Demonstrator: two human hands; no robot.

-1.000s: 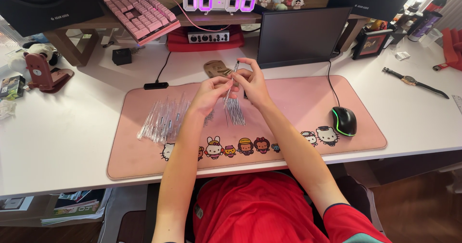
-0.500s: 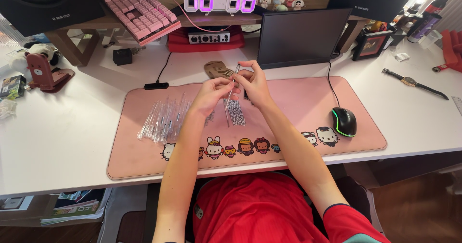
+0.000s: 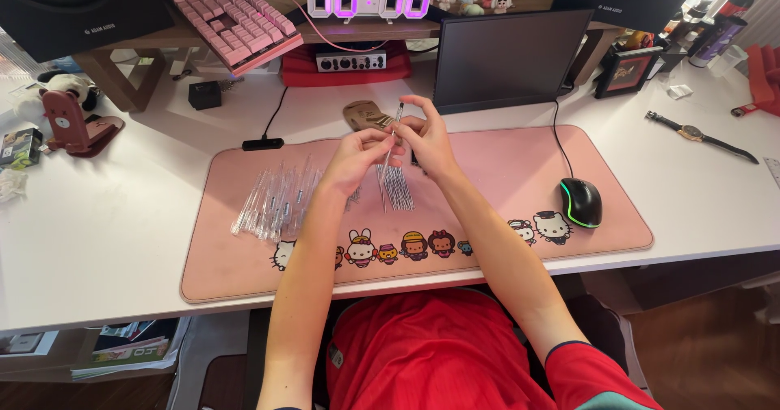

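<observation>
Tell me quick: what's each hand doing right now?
Left hand: closed, pinching a thin clear stick.
Right hand: closed on the same clear stick, above the pink desk mat.

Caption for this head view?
Both hands hold a thin clear tube above a pink mat.

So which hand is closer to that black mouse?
Right. The right hand is nearer the black mouse, up and left of it; the left hand lies farther left.
</observation>
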